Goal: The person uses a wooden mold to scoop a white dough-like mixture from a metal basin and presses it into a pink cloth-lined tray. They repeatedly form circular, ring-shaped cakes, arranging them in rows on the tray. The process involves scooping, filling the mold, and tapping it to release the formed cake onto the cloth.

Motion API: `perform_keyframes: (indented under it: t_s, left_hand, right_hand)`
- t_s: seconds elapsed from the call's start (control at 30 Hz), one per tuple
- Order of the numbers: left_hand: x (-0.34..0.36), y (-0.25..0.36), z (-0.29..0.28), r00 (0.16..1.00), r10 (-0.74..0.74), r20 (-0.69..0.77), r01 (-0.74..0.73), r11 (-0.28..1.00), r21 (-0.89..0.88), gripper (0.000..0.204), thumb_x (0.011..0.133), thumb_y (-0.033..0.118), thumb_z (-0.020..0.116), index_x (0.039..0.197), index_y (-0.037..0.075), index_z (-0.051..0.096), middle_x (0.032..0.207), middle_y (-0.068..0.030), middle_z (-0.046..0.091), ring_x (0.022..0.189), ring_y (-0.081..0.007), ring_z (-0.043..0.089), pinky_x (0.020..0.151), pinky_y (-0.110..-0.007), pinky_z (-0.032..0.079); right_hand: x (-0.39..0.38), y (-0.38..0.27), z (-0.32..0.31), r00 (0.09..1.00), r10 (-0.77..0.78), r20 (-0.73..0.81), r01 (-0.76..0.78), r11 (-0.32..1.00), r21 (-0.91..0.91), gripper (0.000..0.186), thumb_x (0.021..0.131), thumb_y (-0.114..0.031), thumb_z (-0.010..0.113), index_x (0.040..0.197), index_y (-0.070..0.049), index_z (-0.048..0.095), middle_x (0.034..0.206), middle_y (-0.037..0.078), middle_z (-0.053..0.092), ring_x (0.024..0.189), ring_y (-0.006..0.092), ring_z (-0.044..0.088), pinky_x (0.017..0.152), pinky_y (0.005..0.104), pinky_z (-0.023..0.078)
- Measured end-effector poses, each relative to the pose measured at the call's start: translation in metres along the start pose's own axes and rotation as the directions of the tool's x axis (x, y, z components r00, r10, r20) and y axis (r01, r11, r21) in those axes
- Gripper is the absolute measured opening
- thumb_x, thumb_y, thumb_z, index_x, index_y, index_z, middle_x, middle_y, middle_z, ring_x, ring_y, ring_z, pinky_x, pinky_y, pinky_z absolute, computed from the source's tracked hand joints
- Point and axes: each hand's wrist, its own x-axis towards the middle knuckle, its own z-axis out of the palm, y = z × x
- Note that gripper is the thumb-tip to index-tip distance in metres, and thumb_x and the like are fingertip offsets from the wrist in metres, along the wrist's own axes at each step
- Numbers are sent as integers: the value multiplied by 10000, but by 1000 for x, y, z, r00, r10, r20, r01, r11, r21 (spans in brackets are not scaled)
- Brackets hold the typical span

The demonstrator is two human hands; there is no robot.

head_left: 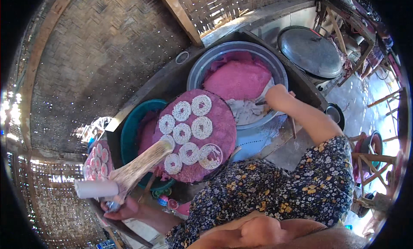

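Note:
My left hand (122, 209) is at the lower left, its fingers curled round the shiny lower end of a long wooden tool (140, 166) with a white cylinder (97, 189) set across it. The tool's far end overlaps a round tray (226, 120) with a pink surface. On the tray lie several white lacy rings (202, 127) and a round rim (211, 156) at its near edge. My right hand (277, 97) is closed at the right side of a grey basin (194, 79), over whitish dough (245, 113); its fingertips are hidden. Pink flour-like stuff (236, 79) fills the basin's far part.
A teal tub (129, 135) stands partly under the tray. Left of it is another tray (101, 160) with pink-and-white pieces. A big lidded pot (309, 51) sits at the back right. A woven wall (107, 55) runs along the left. Below the basin lies a light blue surface (249, 145).

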Motion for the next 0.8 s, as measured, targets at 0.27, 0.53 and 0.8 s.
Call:
perform_keyframes:
  t_s: [0.27, 0.53, 0.8]
  left_hand:
    - [-34, 75, -49, 986, 153, -68, -150, 988, 40, 376, 786, 390, 609, 978, 73, 547, 1170, -152, 483, 1154, -345, 407, 1007, -518, 290]
    - [-24, 42, 1, 722, 558, -408, -220, 745, 629, 331, 750, 358, 653, 888, 71, 565, 1040, -91, 575, 1070, -282, 489, 948, -465, 376]
    - [-20, 39, 3, 734, 569, -371, -188, 695, 694, 384, 758, 395, 610, 934, 60, 544, 1062, -108, 558, 1082, -293, 477, 952, -466, 371]
  right_hand:
    - [-8, 60, -44, 984, -143, -104, 126, 980, -157, 122, 655, -137, 604, 715, -61, 678, 740, 130, 652, 735, 275, 643, 619, 389, 496]
    - [11, 57, -10, 940, -333, -71, 304, 914, -268, 88, 637, -132, 604, 673, -87, 670, 656, 99, 626, 683, 266, 632, 602, 385, 486]
    - [32, 37, 7, 913, -391, 120, 405, 904, -139, 116, 591, -145, 626, 662, -62, 665, 704, 122, 646, 698, 277, 638, 603, 379, 494]
